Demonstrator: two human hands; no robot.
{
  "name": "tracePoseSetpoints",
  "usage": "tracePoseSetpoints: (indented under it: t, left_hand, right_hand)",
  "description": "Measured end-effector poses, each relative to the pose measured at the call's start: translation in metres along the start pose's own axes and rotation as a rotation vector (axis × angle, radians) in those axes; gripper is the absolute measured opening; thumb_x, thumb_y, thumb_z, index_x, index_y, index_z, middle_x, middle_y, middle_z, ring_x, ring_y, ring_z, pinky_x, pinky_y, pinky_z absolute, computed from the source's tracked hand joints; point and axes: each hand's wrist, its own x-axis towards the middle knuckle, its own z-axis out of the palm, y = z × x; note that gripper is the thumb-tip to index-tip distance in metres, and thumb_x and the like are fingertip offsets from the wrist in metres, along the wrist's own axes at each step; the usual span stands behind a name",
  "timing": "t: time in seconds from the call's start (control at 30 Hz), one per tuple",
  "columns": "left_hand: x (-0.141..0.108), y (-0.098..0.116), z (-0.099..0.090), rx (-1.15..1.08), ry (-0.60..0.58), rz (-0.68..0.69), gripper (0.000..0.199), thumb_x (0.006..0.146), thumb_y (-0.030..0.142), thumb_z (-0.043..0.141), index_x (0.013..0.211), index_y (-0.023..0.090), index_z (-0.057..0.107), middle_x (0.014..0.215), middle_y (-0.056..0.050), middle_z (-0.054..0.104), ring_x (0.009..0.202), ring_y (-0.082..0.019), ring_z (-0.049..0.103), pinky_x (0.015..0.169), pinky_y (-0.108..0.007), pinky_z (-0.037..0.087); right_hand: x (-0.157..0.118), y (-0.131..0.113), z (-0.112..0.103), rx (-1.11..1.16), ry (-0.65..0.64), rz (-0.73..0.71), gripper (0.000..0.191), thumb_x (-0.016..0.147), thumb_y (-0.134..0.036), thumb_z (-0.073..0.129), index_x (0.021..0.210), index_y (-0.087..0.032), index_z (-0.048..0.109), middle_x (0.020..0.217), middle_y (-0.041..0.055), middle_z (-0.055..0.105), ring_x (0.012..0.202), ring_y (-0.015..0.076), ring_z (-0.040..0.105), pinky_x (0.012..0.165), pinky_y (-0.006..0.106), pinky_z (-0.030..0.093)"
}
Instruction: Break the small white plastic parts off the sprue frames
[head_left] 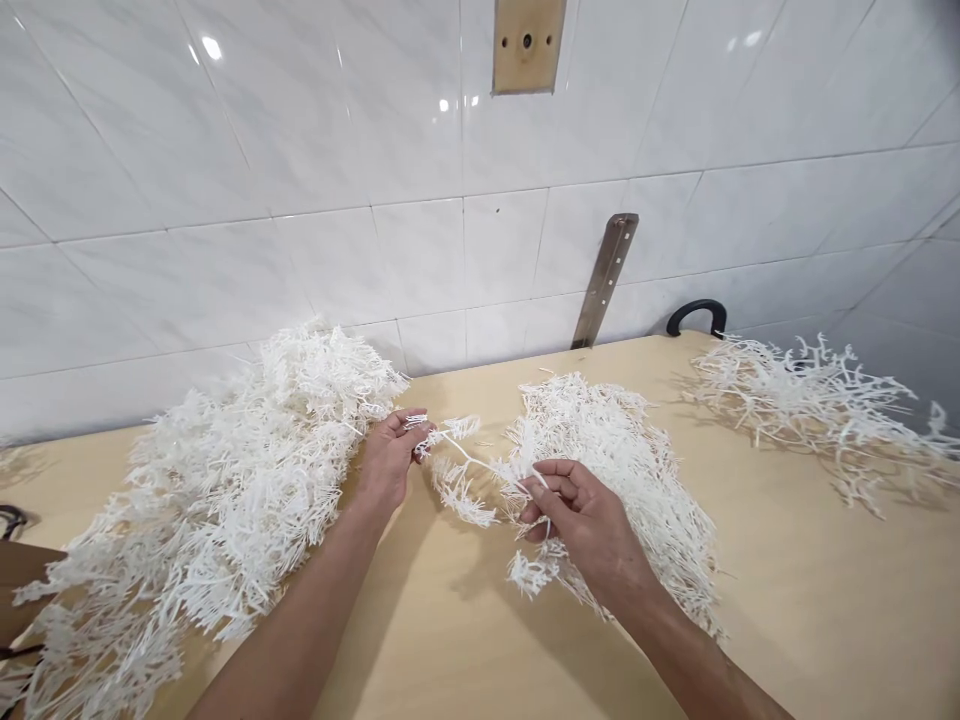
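Between my two hands stretches a white branched plastic sprig (480,461), held above the table. My left hand (390,455) pinches one tufted end of it, beside a large heap of white sprigs (255,480). The fingers of my right hand (577,515) are closed on the stem toward the other end, with a small tuft hanging below them. Behind and partly under my right hand lies a middle pile of short white pieces (622,460).
A light wooden table (450,640) stands against a white tiled wall (420,250). At the right lies a pile of barer white stems (810,400), near a black curved handle (697,316). A slotted metal strip (606,280) leans on the wall.
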Motion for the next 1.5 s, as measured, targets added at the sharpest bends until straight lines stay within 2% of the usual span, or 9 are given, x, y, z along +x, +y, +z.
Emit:
tracePoseSetpoints:
  t: [0.2,0.33,0.43,0.53,0.73,0.87,1.0,1.17,1.5]
  left_hand:
    - [-0.011,-0.003,0.009,0.299,-0.199,-0.001,0.036,0.070,0.035,0.072,0.101,0.017,0.068,0.066,0.000,0.061,0.058,-0.015,0.056,0.056,-0.026,0.044]
    - [-0.021,0.005,0.020,0.713,0.031,0.477,0.026,0.072,0.027,0.067,0.097,0.020,0.070,0.099,-0.009,0.068,0.089,-0.024,0.062,0.080,-0.034,0.047]
    - [-0.034,0.015,0.030,0.896,0.043,0.694,0.017,0.079,0.029,0.060,0.089,0.021,0.071,0.088,-0.008,0.068,0.087,-0.025,0.062,0.082,-0.033,0.045]
    - [-0.049,0.024,0.037,1.031,-0.189,0.440,0.022,0.082,0.040,0.058,0.090,0.024,0.071,0.059,0.001,0.062,0.056,-0.019,0.057,0.060,-0.028,0.041]
    - [-0.051,0.021,0.039,0.898,-0.485,0.232,0.030,0.079,0.039,0.057,0.101,0.025,0.074,0.059,0.002,0.065,0.054,-0.017,0.057,0.053,-0.025,0.038]
    - [-0.043,0.022,0.036,0.696,-0.421,0.012,0.032,0.069,0.031,0.066,0.098,0.020,0.075,0.060,-0.001,0.067,0.054,-0.019,0.060,0.049,-0.025,0.039]
    - [-0.043,0.032,0.037,0.291,-0.343,-0.037,0.039,0.064,0.029,0.076,0.100,0.017,0.071,0.105,-0.009,0.073,0.071,-0.017,0.067,0.067,-0.029,0.052]
    - [-0.042,0.030,0.039,-0.195,-0.170,-0.146,0.031,0.065,0.026,0.081,0.079,0.016,0.056,0.093,-0.008,0.073,0.070,-0.014,0.067,0.072,-0.029,0.053]
    - [-0.027,-0.010,0.029,-0.032,-0.228,-0.005,0.036,0.069,0.028,0.079,0.087,0.018,0.050,0.083,-0.004,0.074,0.048,-0.007,0.054,0.050,-0.022,0.045]
  right_hand:
    - [0.005,-0.001,0.001,0.048,0.096,-0.069,0.049,0.078,-0.049,0.076,0.109,-0.019,0.054,0.076,0.0028,0.068,0.068,0.0204,0.069,0.058,0.035,0.058]
    - [0.002,-0.001,0.011,0.132,0.008,-0.038,0.046,0.078,-0.049,0.076,0.104,-0.018,0.054,0.073,0.0006,0.066,0.066,0.0196,0.069,0.055,0.033,0.058]
    - [0.001,-0.001,0.016,0.177,-0.010,-0.032,0.046,0.076,-0.048,0.077,0.103,-0.018,0.054,0.077,0.0007,0.066,0.069,0.0199,0.070,0.057,0.034,0.059]
    - [0.000,-0.004,0.016,0.235,0.018,-0.041,0.048,0.075,-0.048,0.078,0.104,-0.018,0.055,0.079,0.0024,0.069,0.073,0.0213,0.071,0.061,0.035,0.060]
    - [-0.001,-0.011,0.014,0.349,-0.033,-0.055,0.050,0.074,-0.043,0.080,0.110,-0.018,0.055,0.084,0.0042,0.074,0.077,0.0207,0.072,0.074,0.036,0.057]
    - [-0.002,-0.008,0.014,0.365,-0.135,-0.070,0.048,0.075,-0.043,0.080,0.110,-0.019,0.057,0.092,0.0061,0.075,0.086,0.0228,0.072,0.086,0.042,0.055]
    - [-0.005,-0.001,0.016,0.417,-0.212,-0.048,0.043,0.074,-0.041,0.081,0.104,-0.019,0.061,0.092,0.0072,0.076,0.092,0.0230,0.070,0.091,0.043,0.053]
    - [-0.012,0.004,0.022,0.439,-0.345,0.040,0.033,0.074,-0.038,0.083,0.096,-0.019,0.065,0.098,0.0086,0.074,0.093,0.0218,0.068,0.091,0.041,0.052]
    - [-0.018,0.003,0.016,-0.045,-0.569,0.023,0.031,0.086,-0.047,0.068,0.099,-0.019,0.071,0.094,0.0075,0.071,0.081,0.0180,0.064,0.073,0.032,0.050]
